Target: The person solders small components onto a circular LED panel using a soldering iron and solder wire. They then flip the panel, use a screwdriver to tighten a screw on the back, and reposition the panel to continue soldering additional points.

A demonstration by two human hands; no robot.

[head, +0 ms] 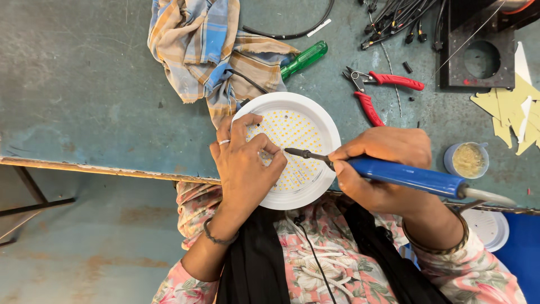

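Lamp disc: one round white lamp disc [292, 149] with a field of small yellow dots is lying at the near edge of the counter [90, 95], partly over the edge, between the two hands.
Left hand: the left hand [244, 166] is laid on the left part of the disc; the fingers [264, 143] are bent and pressed down on the dotted face, with the fingertips close to the iron's tip.
Right hand: the right hand [379, 169] is closed around the blue handle of one soldering iron [394, 175]; the handle is pinched between thumb and fingers, and the dark tip is reaching onto the dotted face, in the middle.
Hidden: the left part of the dotted field is covered by the left hand; it cannot be told if something thin is held at the fingertips. The iron's cord is cut off at the right.
Counted on the counter: one checked cloth [208, 50] just behind the disc, one green screwdriver [304, 59], one red-handled pliers [377, 93], one small blue pot of yellowish paste [467, 160], one dark block with a round hole [478, 59], one bundle of black wires [399, 19].
Cut off: pale card pieces [509, 110] at the right edge are too overlapped to be counted.
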